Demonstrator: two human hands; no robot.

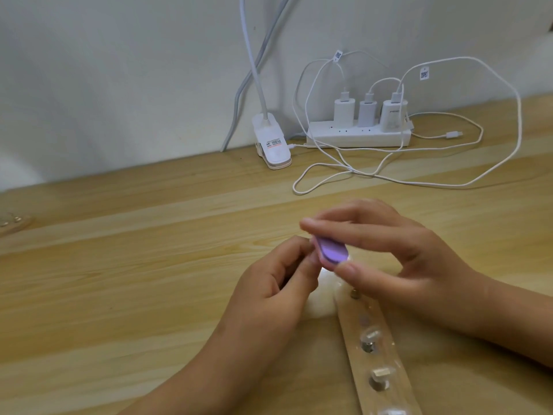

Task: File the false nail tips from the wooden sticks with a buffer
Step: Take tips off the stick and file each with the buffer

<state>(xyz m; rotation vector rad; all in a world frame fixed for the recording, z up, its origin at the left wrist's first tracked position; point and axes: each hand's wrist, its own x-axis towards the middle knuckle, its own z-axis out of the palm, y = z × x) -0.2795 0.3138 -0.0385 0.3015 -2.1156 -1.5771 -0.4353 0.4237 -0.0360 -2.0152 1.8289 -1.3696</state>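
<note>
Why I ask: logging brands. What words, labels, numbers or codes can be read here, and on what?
Nothing can be quoted with confidence.
Rightmost charger: faint grey lettering, too blurred to read.
Lamp clip: sticker with black and orange print, too small to read.
Cable tags: QR codes only, no readable words.

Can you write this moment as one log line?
right hand: holds purple buffer | left hand: pinches at buffer's end, item hidden | wooden stick: nail tips mounted

Wooden table with 1 power strip, 1 clip lamp, white cables and 1 wooden stick, seemingly nail-tipped.
</note>
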